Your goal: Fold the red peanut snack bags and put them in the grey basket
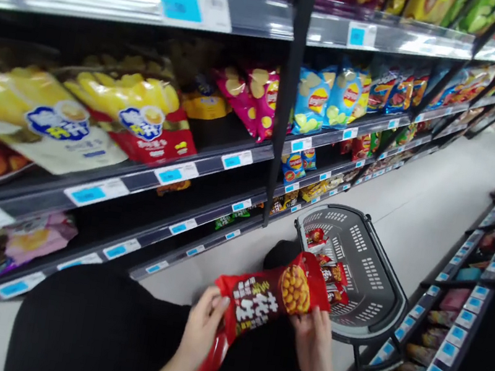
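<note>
A red and dark brown snack bag (264, 301) with a picture of round nuts is stretched between my two hands above my lap. My left hand (202, 329) pinches its left end, thumb on top. At the bag's lower right corner, my right hand (312, 337) is closed on the edge. Below the left end, another shiny red package (211, 358) shows; my left hand partly covers it, and I cannot tell if it is held too. Just beyond the bag stands a grey shopping basket (369, 261) with several small red snack packs (334, 274) inside, partly hidden by the bag.
On my left runs a shelf (205, 154) with price tags, yellow and red snack bags (141, 112), pink bags (261, 97) and blue chip bags (312, 98). A lower rack (454, 331) lines the right side. The pale aisle floor (442, 172) stretches away between them.
</note>
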A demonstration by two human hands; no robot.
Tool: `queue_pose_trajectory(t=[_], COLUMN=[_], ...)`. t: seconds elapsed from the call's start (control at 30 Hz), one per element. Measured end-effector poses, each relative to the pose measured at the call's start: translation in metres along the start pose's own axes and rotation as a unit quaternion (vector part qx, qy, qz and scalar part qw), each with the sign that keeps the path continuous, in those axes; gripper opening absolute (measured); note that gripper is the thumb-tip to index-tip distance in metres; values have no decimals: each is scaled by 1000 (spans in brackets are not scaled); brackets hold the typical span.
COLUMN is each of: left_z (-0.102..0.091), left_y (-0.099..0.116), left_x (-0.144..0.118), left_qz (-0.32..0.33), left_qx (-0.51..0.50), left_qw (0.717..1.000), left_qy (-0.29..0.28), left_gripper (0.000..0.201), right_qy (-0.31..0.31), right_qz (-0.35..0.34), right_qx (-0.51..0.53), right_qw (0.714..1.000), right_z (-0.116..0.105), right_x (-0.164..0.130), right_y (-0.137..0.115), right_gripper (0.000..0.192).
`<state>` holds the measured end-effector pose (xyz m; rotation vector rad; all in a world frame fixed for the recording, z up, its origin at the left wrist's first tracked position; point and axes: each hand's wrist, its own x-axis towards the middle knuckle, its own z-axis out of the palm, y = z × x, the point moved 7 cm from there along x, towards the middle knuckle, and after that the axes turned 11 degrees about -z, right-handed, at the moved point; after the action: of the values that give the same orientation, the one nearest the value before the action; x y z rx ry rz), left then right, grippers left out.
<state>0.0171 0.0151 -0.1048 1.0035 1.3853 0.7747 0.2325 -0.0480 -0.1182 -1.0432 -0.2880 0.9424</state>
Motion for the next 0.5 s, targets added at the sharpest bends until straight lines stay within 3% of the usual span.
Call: queue_pose_trajectory(t=[0.07,0.17,0.27,0.33,0.43,0.5], left_z=[23,71,124,146,142,117], left_y=[0,-4,-2,4,15,16], left_x=[-7,-3,15,29,55,73], left_qz=[5,-28,-69,-70,-34,-22], left_qx=[38,91,127,159,231,278], left_qw=[999,995,978,964,959,955], left_qy=[11,-32,-148,-199,-162,-97], left_gripper=[24,25,28,28,21,19], right_qy=[17,28,89,124,167,192], right_qz=[24,67,64,50,21,67], right_qx=[82,114,84,38,-116,-320], right_qw=[996,991,990,990,979,926], right_z=[4,1,-31,-63,-112,-141], right_x=[-7,0,41,85,162,211], right_y=[14,25,20,17,24,41], right_gripper=[37,45,49,51,57,55])
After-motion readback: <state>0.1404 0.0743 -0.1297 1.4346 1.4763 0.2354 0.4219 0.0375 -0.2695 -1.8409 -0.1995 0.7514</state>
